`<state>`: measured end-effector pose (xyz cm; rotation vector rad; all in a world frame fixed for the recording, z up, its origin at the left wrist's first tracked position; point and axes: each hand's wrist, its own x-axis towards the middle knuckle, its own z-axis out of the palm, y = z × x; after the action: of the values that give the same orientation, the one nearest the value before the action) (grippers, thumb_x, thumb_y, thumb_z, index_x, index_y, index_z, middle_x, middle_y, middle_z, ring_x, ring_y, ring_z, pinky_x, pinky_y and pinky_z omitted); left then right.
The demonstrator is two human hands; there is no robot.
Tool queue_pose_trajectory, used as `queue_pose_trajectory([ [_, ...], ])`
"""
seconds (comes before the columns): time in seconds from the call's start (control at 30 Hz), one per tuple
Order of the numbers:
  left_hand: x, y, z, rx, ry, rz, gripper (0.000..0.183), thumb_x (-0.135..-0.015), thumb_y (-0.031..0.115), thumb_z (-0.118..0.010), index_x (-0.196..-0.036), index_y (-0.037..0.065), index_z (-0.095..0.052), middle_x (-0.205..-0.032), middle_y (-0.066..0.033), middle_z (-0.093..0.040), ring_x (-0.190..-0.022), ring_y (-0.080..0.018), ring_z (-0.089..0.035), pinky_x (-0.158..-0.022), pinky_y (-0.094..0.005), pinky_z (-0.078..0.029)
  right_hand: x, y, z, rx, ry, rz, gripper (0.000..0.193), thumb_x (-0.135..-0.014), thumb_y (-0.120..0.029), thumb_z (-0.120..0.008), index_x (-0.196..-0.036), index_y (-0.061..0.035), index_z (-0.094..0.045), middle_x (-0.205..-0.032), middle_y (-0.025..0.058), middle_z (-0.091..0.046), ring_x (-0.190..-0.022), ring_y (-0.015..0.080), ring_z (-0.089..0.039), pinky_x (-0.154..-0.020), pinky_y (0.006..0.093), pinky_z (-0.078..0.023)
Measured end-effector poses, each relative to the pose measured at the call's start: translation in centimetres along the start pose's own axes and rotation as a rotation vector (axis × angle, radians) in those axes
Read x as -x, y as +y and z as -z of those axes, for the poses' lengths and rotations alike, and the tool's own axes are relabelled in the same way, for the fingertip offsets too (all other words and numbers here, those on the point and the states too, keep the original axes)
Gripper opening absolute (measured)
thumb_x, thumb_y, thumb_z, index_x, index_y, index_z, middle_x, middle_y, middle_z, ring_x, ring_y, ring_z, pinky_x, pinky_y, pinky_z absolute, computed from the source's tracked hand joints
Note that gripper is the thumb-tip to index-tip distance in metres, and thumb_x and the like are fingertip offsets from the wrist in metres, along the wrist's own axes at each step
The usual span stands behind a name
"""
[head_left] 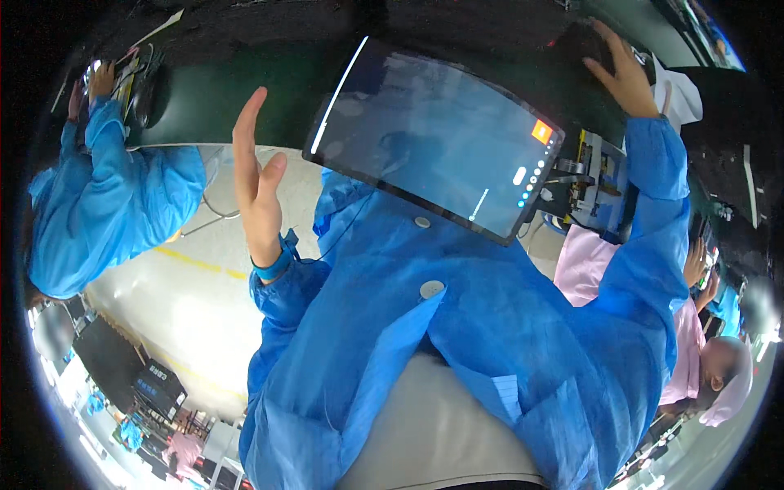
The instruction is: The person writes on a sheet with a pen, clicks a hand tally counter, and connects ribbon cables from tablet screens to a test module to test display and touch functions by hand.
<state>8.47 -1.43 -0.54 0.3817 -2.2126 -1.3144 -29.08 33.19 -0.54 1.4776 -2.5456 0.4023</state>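
Observation:
My left hand (pixel 260 188) is raised beside the left edge of a dark-framed screen (pixel 433 139). Its fingers are stretched out, and nothing is in it. A teal band (pixel 273 265) circles that wrist, with a thin cord leading off it. The lit screen lies slanted in front of my body, showing small round icons and an orange square. At the far right of the bench, my right hand (pixel 627 75) reaches out with thumb and forefinger apart. A dark shape lies by its fingertips, too dim to make out. White sheets (pixel 676 91) lie right beside this hand.
A yellow-and-metal fixture (pixel 592 184) stands right of the screen, below my right forearm. The dark green bench top (pixel 212 94) runs across the back. A co-worker in blue (pixel 122 204) works at the left; another in pink (pixel 686 351) is at the right.

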Motion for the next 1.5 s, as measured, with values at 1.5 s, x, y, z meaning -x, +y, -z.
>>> queue_pose_trajectory([
  [1.5,-5.2,10.0,-18.7,-0.429,-0.469,-0.756,0.091,-0.066,0.031,-0.072,-0.134,-0.009,-0.025,-0.135,-0.0259,-0.035,-0.128,-0.0358,-0.033,-0.11,-0.0464,-0.021,12.8,-21.4,3.4,-0.036,0.05,-0.226,0.015,-0.07,-0.005,-0.064,-0.084,-0.0019,-0.06,-0.092,0.0084,-0.059,-0.077,0.0227,-0.061,-0.063,0.0316,-0.052],
])
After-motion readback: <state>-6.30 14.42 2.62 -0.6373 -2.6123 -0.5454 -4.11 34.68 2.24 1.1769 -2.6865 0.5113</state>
